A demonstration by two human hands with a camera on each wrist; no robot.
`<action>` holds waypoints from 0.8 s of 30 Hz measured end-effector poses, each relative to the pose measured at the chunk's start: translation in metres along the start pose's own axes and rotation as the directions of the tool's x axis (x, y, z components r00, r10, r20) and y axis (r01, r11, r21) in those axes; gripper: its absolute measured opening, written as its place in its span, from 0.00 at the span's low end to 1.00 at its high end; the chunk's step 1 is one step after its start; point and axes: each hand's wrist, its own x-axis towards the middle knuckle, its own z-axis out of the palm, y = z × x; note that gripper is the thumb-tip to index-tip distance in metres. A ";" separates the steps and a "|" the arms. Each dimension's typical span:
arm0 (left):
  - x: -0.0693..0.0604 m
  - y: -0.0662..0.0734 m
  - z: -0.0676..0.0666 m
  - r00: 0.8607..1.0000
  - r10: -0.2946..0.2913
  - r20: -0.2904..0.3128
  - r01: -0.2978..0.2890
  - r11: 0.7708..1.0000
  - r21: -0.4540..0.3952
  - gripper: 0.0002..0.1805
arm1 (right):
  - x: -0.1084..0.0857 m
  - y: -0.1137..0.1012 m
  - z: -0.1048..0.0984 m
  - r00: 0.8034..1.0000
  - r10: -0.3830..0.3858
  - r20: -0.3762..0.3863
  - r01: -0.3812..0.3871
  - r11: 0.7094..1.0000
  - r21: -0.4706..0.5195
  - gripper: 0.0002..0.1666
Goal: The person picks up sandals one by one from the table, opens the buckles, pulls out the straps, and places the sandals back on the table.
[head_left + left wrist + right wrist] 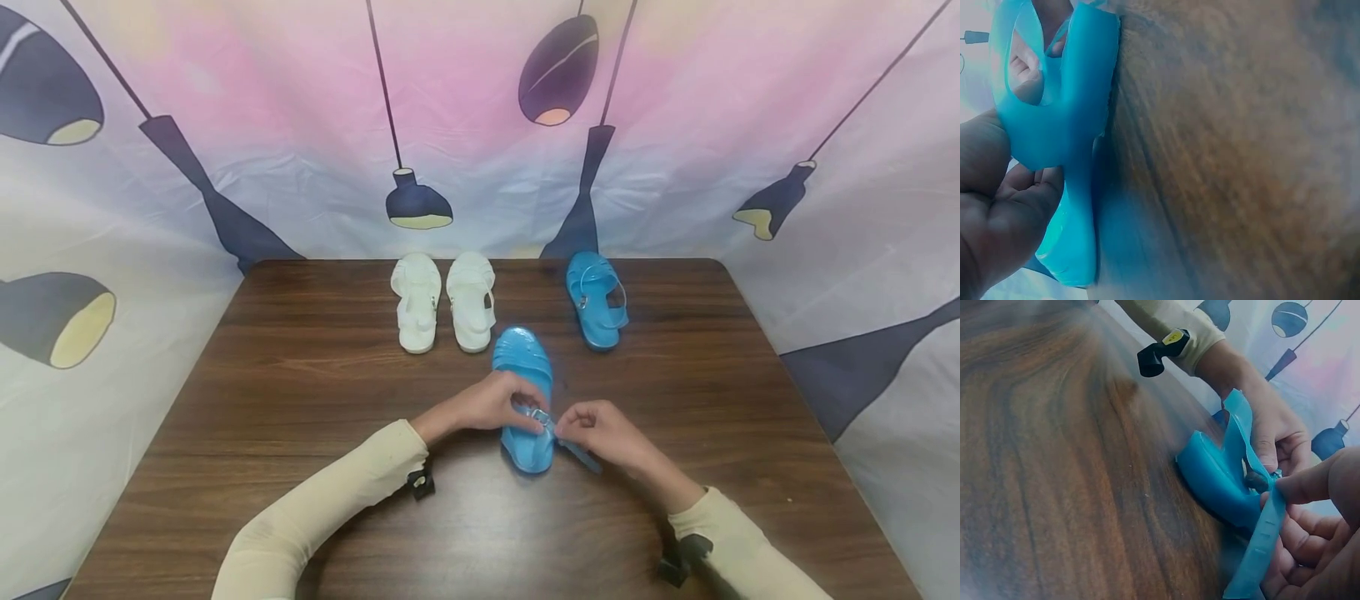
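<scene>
A blue jelly sandal (pixel 522 354) lies on the table, toe pointing away from me. My left hand (pixel 504 402) reaches over its left side and pinches the strap at the metal buckle (pixel 540 417). From the right, my right hand (pixel 603 432) pinches the sandal's ankle strap (pixel 1260 540) between thumb and index finger. The strap's loose end, marked with small slots, hangs down past those fingers in the right wrist view. In the left wrist view the sandal's side (pixel 1079 81) stands close to the left hand (pixel 1010 212).
A second blue sandal (pixel 600 304) stands at the back right of the brown wooden table (pixel 315 375). Two white sandals (pixel 417 304) sit side by side at the back, left of it. Behind the table hangs a lamp-patterned cloth (pixel 480 100).
</scene>
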 end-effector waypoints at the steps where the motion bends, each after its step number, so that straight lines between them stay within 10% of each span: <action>1: 0.000 0.000 0.000 1.000 0.000 -0.002 0.000 1.000 -0.004 0.12 | 0.001 0.000 0.000 1.000 0.002 -0.005 -0.002 1.000 -0.001 0.11; 24: -0.004 -0.006 0.002 1.000 -0.007 -0.027 0.005 0.998 -0.056 0.14 | 0.006 0.004 -0.006 1.000 -0.021 0.009 0.021 1.000 -0.012 0.11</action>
